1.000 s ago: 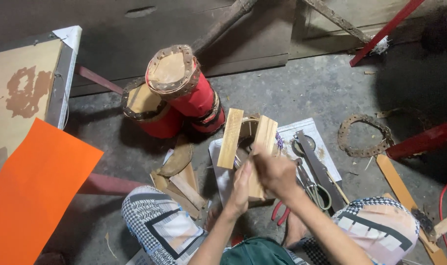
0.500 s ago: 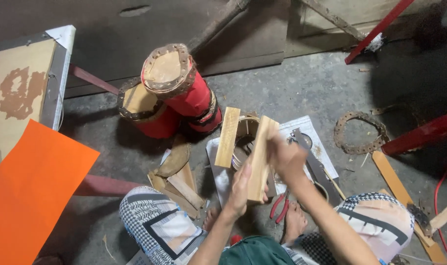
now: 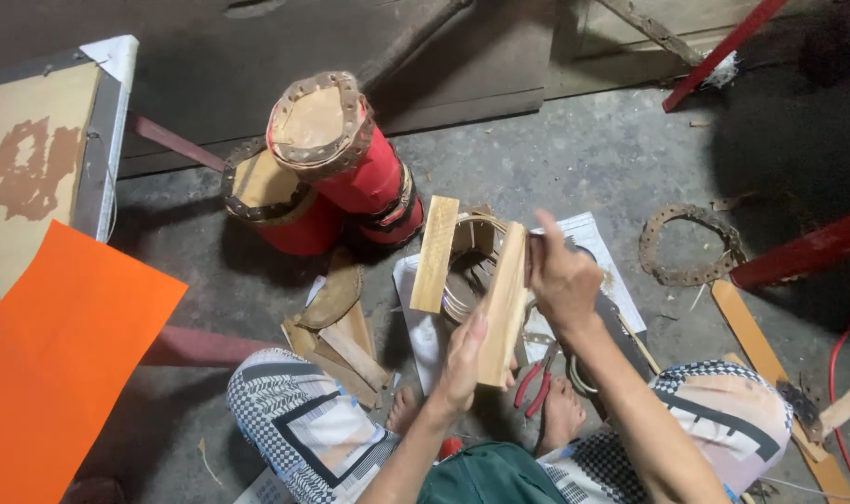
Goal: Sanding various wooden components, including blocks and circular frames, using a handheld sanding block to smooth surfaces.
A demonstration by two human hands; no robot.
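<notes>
Grey concrete floor (image 3: 574,149), stained and littered, with a seated person's patterned knees at the bottom edge. Left hand (image 3: 462,359) wrapped around the lower end of a pale wooden slat (image 3: 501,303), thumb pressed along its face, keeping it upright and steady over the lap. Right hand (image 3: 560,275) closed at the slat's upper edge, fingers curled as if pinching something small there; what it pinches, too hidden to tell. Second slat (image 3: 435,254) standing just beside, joined to the first by a bent hoop frame (image 3: 471,247), so presumably one assembly held off the floor for working. Red-handled pliers (image 3: 535,381) below on white paper (image 3: 593,233), near. Two red drums (image 3: 336,173) leaning together behind. Leather ring (image 3: 691,245) well apart at right. Orange sheet (image 3: 61,364) at left.
</notes>
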